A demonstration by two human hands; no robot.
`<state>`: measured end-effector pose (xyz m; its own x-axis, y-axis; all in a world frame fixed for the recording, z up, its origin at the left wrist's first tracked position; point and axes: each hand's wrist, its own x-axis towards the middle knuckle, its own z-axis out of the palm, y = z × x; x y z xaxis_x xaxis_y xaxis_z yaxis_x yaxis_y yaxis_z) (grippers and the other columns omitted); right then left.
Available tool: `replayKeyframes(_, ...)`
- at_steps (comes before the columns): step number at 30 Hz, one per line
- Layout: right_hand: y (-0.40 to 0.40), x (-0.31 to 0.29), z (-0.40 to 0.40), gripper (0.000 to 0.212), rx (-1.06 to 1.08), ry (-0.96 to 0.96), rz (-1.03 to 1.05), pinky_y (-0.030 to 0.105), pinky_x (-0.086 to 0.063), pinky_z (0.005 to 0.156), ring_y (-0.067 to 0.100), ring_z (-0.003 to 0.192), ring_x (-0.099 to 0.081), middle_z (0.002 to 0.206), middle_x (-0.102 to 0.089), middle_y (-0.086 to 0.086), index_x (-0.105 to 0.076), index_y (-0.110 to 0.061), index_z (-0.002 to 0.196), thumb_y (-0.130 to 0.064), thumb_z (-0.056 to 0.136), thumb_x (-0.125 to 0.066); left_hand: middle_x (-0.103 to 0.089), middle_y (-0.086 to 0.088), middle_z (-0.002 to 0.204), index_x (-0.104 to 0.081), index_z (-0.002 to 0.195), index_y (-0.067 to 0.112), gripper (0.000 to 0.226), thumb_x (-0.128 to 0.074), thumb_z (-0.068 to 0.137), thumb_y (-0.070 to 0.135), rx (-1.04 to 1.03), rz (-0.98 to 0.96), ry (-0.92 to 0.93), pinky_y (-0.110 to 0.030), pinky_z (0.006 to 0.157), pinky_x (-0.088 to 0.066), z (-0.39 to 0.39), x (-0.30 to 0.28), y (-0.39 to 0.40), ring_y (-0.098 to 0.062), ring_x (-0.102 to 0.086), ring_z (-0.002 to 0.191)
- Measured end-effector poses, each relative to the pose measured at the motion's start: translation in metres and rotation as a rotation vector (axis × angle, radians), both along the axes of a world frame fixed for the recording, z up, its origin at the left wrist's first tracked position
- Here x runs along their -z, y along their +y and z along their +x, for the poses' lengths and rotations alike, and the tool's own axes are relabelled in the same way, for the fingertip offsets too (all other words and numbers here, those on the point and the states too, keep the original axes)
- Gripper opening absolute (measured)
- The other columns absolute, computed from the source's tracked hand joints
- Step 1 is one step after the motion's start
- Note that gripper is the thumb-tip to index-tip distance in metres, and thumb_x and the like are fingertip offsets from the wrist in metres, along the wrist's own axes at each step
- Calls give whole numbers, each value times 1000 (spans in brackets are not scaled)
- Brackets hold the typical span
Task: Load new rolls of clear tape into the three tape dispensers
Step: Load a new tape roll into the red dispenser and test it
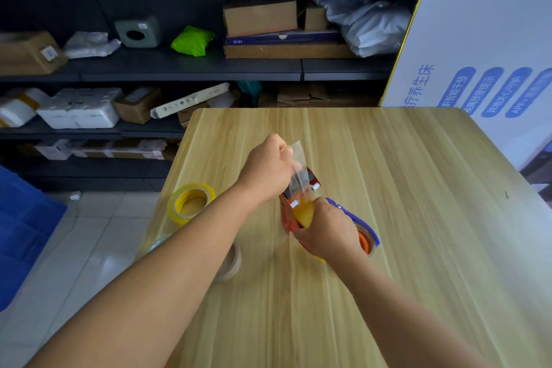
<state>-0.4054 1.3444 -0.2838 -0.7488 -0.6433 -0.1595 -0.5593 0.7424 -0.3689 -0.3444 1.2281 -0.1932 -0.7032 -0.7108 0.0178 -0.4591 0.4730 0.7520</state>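
Note:
A red tape dispenser (288, 212) lies in the middle of the wooden table (418, 188), with a yellowish roll of clear tape (304, 213) in it. My right hand (327, 231) grips the dispenser and roll from the near side. My left hand (268, 167) pinches the free end of the clear tape (298, 158), drawn up over the dispenser's front. A blue dispenser (363, 228) with an orange core lies just right of my right hand. A spare yellow-cored tape roll (190, 202) lies at the table's left.
Another pale roll (231, 263) lies partly under my left forearm near the table's left edge. Dark shelves with boxes and parcels (260, 21) stand behind the table. A large white carton (493, 39) leans at the right. Blue material (24, 233) is on the floor at left.

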Motion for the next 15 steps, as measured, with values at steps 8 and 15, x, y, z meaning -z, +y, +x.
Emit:
replayKeyframes(8, 10, 2, -11, 43, 45, -113, -170, 22, -30, 41, 4, 52, -49, 68, -54, -9, -38, -26, 88, -53, 73, -68, -71, -6, 94, -48, 98, 12, 22, -32, 101, 27, -58, -53, 217, -39, 75, -57, -7, -66, -28, -16, -68, 83)
replayKeyframes(15, 19, -4, -11, 45, 101, -245, -383, 25, -42, 47, 8, 59, -59, 69, -61, -10, -45, -29, 85, -60, 66, -71, -65, -12, 101, -44, 102, 18, 26, -27, 100, 37, -129, 55, 225, -41, 70, -56, -3, -67, -45, -21, -70, 80)
